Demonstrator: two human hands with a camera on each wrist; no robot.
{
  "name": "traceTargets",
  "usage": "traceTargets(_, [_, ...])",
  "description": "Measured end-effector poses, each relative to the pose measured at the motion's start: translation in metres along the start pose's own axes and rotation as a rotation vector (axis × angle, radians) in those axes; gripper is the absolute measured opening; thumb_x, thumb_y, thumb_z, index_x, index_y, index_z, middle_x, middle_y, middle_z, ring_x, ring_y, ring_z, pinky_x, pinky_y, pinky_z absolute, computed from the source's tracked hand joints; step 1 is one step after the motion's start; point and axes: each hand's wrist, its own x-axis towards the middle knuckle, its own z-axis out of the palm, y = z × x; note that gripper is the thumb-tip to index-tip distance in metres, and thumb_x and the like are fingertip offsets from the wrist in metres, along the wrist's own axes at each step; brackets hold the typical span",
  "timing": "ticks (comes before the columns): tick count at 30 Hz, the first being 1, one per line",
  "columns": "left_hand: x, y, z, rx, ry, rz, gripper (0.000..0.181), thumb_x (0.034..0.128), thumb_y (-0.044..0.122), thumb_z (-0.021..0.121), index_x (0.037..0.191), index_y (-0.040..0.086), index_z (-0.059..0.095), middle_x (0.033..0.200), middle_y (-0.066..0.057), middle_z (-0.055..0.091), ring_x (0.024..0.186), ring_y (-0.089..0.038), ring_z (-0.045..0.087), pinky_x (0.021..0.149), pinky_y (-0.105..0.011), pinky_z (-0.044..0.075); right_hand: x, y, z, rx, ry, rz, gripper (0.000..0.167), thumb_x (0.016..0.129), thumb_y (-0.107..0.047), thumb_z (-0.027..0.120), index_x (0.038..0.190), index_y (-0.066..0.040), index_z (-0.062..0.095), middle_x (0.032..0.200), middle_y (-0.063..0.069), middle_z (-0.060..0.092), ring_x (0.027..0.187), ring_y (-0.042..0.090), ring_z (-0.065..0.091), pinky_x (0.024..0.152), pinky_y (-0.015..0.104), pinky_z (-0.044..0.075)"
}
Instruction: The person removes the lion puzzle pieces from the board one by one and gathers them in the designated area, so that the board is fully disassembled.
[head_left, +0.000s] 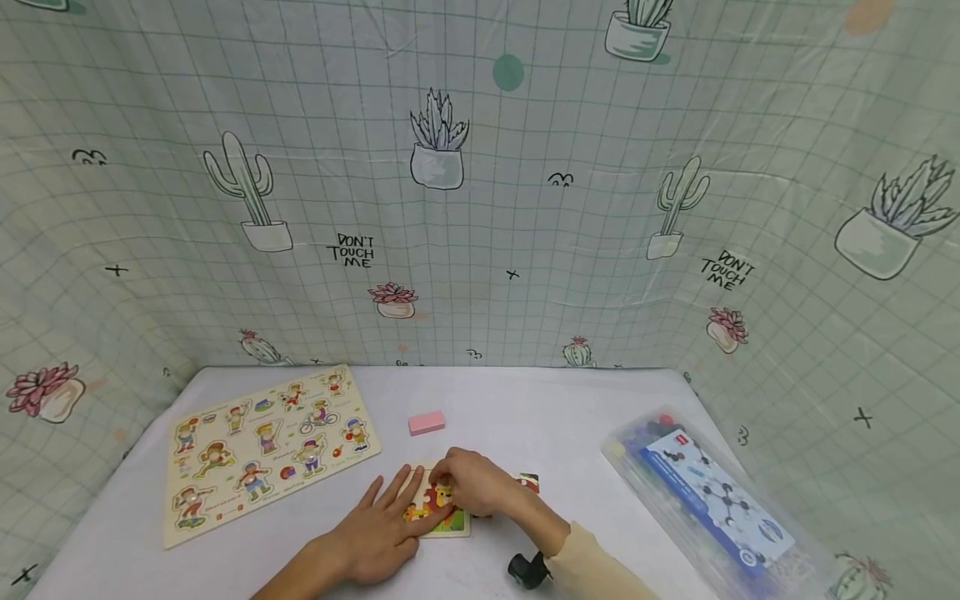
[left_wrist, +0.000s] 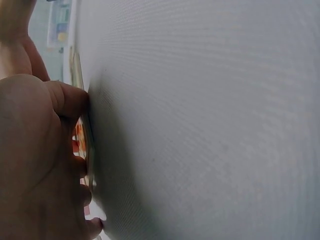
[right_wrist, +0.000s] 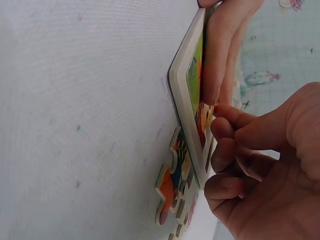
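A small wooden jigsaw puzzle in a pale tray lies near the front middle of the table, with yellow, red and green picture parts showing. My left hand rests across its left side, fingers spread and straight. Over the upper part is my right hand, its fingers bent; in the right wrist view a fingertip touches the picture. Whether those fingers pinch a piece is hidden. Several loose puzzle pieces lie beside the tray, partly covered by the right hand in the head view.
A large peg board with sports figures lies at the left. Behind the puzzle sits a pink block. A clear plastic case with a blue and white label occupies the right side. A black device is by the right sleeve.
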Motion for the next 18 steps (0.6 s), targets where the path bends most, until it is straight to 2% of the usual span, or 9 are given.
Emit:
traceTargets(4, [-0.0016, 0.0030, -0.0048, -0.031, -0.016, 0.001, 0.050, 0.1069, 0.035, 0.040, 0.154, 0.050, 0.032, 0.168, -0.019, 0.011, 0.155, -0.038, 0.002, 0.116, -0.068, 0.010, -0.0009, -0.0007, -0.0010, 0.009, 0.002, -0.001, 0.027, 0.089, 0.003, 0.063, 0.109, -0.010, 0.076, 0.093, -0.006, 0.061, 0.079, 0.001, 0.052, 0.079, 0.021, 0.050])
traceTargets(9, [-0.0019, 0.0058, -0.0067, -0.021, -0.046, -0.022, 0.048, 0.1066, 0.042, 0.040, 0.154, 0.048, 0.033, 0.168, -0.016, 0.009, 0.155, -0.037, 0.003, 0.117, -0.066, 0.011, -0.0015, -0.0011, -0.0011, 0.016, 0.001, 0.005, 0.027, 0.090, 0.003, 0.062, 0.110, -0.009, 0.076, 0.093, -0.006, 0.061, 0.078, 0.001, 0.052, 0.078, 0.021, 0.050])
traceTargets(18, [-0.0011, 0.0037, -0.0057, -0.043, -0.052, -0.018, 0.048, 0.1067, 0.043, 0.040, 0.154, 0.048, 0.033, 0.168, -0.017, 0.008, 0.155, -0.038, 0.001, 0.116, -0.068, 0.009, -0.0009, 0.0001, -0.0007, 0.021, -0.007, 0.005, 0.027, 0.090, 0.004, 0.062, 0.110, -0.009, 0.076, 0.091, -0.007, 0.061, 0.078, 0.001, 0.052, 0.079, 0.021, 0.050])
